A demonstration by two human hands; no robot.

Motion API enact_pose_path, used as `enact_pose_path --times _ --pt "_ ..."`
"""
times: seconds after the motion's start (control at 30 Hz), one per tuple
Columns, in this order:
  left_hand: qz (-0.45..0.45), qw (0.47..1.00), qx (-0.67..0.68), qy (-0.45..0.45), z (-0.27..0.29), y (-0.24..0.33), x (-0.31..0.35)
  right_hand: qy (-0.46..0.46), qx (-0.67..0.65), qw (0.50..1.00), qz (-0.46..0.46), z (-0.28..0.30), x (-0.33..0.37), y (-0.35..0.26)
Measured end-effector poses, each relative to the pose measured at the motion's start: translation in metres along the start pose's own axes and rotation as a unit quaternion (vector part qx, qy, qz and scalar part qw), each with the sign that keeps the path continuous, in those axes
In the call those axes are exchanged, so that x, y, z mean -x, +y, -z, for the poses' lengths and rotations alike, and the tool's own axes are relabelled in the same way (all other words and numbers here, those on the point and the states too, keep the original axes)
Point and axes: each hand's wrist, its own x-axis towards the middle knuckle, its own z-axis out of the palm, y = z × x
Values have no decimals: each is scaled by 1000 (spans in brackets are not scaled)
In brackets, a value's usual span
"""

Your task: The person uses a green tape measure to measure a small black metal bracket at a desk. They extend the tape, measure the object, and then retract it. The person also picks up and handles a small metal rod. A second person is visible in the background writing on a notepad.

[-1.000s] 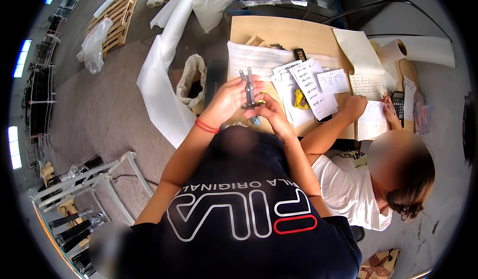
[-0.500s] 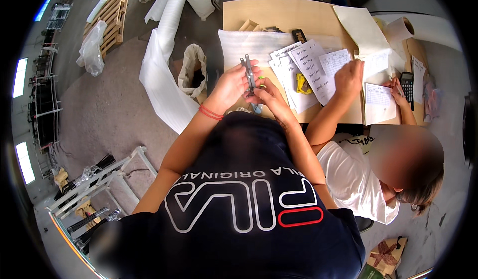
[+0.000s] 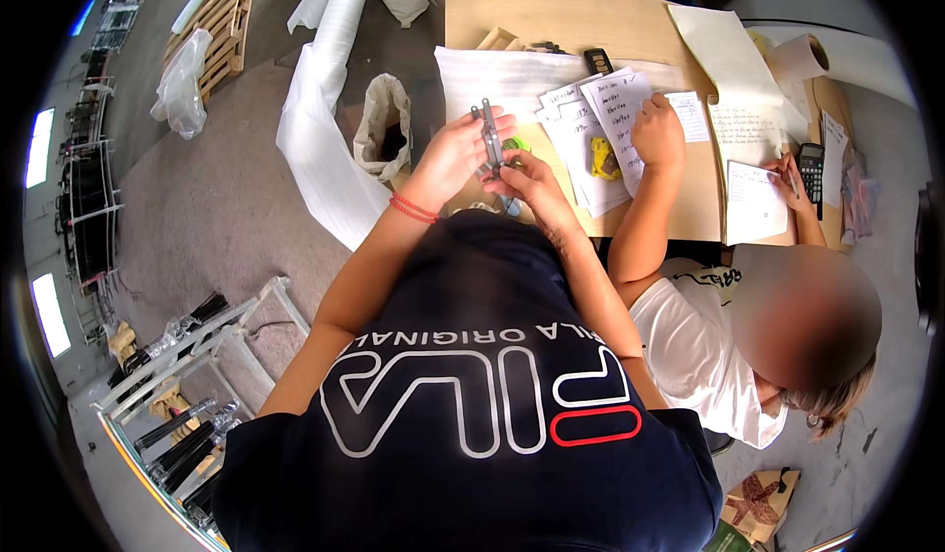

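Note:
Over the near left edge of the table, my left hand (image 3: 455, 158) cradles a grey jointed metal piece (image 3: 491, 135) made of narrow strips with holes, its two ends pointing away from me. The palm is turned up and the fingers curl behind the piece. My right hand (image 3: 530, 180) pinches its lower end between thumb and fingers. Something bright green (image 3: 514, 145) shows just behind the right fingers; I cannot make out what it is.
To my right a co-worker (image 3: 709, 325) in a white shirt holds a pen over papers (image 3: 753, 202) beside a calculator (image 3: 810, 171). Handwritten sheets (image 3: 571, 143) and a yellow packet (image 3: 603, 160) lie on the table (image 3: 551, 15). An open white sack (image 3: 372, 124) and foam wrap (image 3: 320, 148) stand left.
The co-worker's near hand has drawn back left from the right-hand papers and now sits over the handwritten sheets. My hands keep the metal piece in nearly the same hold; the view has shifted slightly.

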Motion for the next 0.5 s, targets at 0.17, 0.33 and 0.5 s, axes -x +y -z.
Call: enact_pose_path --times 0.17,0.33,0.5 --pt "-12 999 -40 -7 -2 2 4 -11 27 1000 13 1 0 4" --pt "14 998 -55 -17 -6 3 8 -43 19 999 27 6 -2 11" --pt "-16 997 -79 -10 -11 2 11 -52 -36 998 10 6 -1 6"
